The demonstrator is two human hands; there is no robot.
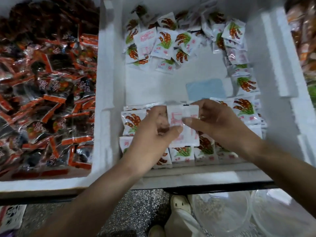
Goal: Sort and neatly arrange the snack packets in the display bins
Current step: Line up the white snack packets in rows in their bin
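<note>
Left bin: the foam left bin (42, 185) is heaped with red-and-black packets (47, 100), jumbled, with no rows to be seen.
Centre bin: the white foam centre bin (273, 65) holds the white snack packets with the plant print. The middle of its floor is bare except for a pale blue patch (206, 88).
Done so far: the near rows (183, 155) along the bin's near wall lie overlapped and mostly face-up in fairly even lines. I take this to be the arranged part.
Left to do: the far pile (164, 41) against the far wall lies loose, tilted every way, some packets back-side up. The side stack (239, 65) along the right wall is uneven too. By my judgement the bin is well short of finished, and the left bin looks untouched.
Left hand: the left hand (153, 132) hangs over the near rows, thumb and curled fingers pinching the left edge of the white packet (183, 127).
Packet: it is held back-side up, printed in pink, just above the near rows and between the two hands. Whether it touches the packets below I cannot tell.
Right hand: the right hand (217, 124) grips the packet's right edge, thumb laid across its front, fingers curled behind.
Step in hand: probably turning or squaring this packet before it goes into the near rows.
Right edge: orange packets (304, 40) show in another container, only partly in view.
</note>
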